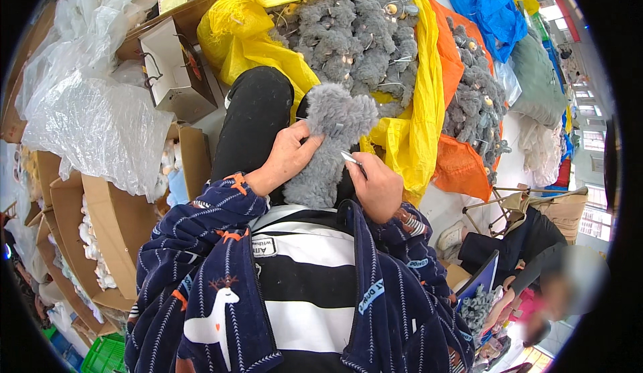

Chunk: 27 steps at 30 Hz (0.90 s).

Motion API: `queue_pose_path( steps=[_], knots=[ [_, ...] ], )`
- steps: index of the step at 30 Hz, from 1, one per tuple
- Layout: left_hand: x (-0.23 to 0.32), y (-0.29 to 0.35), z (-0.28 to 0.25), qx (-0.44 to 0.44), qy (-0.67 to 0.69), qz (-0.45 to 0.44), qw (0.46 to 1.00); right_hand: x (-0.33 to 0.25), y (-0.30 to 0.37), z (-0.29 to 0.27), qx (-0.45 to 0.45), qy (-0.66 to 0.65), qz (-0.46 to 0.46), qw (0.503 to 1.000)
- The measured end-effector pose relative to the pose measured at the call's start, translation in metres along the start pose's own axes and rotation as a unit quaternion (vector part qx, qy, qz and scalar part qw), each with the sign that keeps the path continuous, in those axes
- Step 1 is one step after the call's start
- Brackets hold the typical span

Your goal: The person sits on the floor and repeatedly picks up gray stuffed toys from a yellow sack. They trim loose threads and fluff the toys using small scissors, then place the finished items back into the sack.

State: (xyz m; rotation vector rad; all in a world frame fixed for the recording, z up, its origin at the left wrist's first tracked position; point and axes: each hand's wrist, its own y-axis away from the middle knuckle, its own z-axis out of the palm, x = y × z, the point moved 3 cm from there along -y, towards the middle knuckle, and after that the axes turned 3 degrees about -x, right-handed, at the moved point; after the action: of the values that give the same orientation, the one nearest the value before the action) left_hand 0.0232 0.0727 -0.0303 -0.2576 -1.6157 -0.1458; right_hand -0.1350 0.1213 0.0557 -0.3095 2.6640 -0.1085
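A grey fluffy plush toy piece (315, 172) lies upright along my lap, its wider lobed end pointing away from me. My left hand (291, 155) grips its left side, thumb and fingers pinched into the fur near the narrow middle. In my right hand (376, 184) is a small pointed metal tool (348, 157), its pale tip against the right side of the plush. The fist hides the rest of the tool, so its exact kind does not show.
Ahead sits a yellow sack (418, 138) filled with grey plush pieces (362, 38). An orange sack (455, 165) beside it holds more. On the left are cardboard boxes (110, 232), clear plastic sheeting (94, 125) and a paper bag (167, 71). Another person (536, 259) sits at right.
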Motion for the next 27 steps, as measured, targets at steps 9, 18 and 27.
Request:
queue_pose_path(
  steps=[9, 18, 27],
  knots=[
    [-0.003, -0.004, 0.004, -0.067, 0.022, -0.071, 0.995, 0.01, 0.001, 0.01, -0.048, -0.045, 0.03, 0.997],
    [0.008, -0.01, 0.006, -0.159, 0.132, -0.201, 0.958, 0.019, 0.005, 0.016, -0.068, -0.076, 0.056, 0.993],
    [0.007, -0.017, 0.008, -0.125, -0.14, -0.161, 0.969, 0.018, 0.002, 0.015, -0.028, -0.097, 0.032, 0.994]
  ],
)
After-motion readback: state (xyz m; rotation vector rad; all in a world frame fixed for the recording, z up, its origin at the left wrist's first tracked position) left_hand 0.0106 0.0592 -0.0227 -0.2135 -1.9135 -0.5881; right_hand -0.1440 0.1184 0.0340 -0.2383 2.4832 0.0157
